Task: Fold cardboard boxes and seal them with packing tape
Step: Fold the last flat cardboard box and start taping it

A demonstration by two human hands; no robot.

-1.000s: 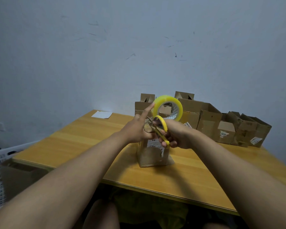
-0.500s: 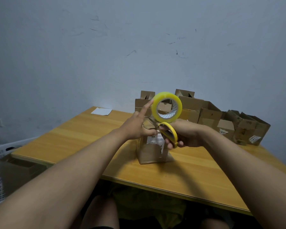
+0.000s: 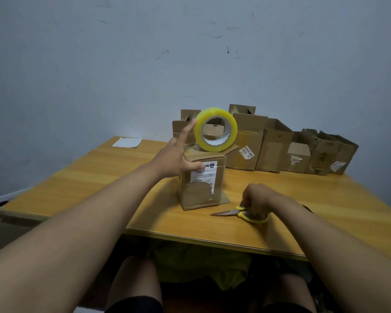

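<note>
So the person is sat at the bench (image 3: pixel 127 168) with one small box (image 3: pixel 201 188) standing upright in front of them, label facing us, and it looks like the taping step on this one is about done. The left hand (image 3: pixel 178 159) is up against the box's top left corner, thumb lying across the front face near the label, index finger stretched up and touching the side of the yellow tape roll (image 3: pixel 215 129), which sits on edge right on top of the box. Fingers are mostly straight, so it's more steadying the roll than gripping it. The right hand (image 3: pixel 255 201) is down on the bench just right of the box, fingers curled through the yellow handles of the scissors (image 3: pixel 239 213), blades closed and pointing left toward the box's bottom corner. They're resting flat on the wood, so my guess is the scissors are being parked. I can't tell if the strip is fully cut, the tape is clear and doesn't show. Next move probably needs the loose end pressed down flat and the roll lifted off, with that left hand careful not to tip the box, since it's tall and narrow. A row of other boxes (image 3: pixel 280 150) waits along the wall behind, flaps open, well apart from both hands.
</note>
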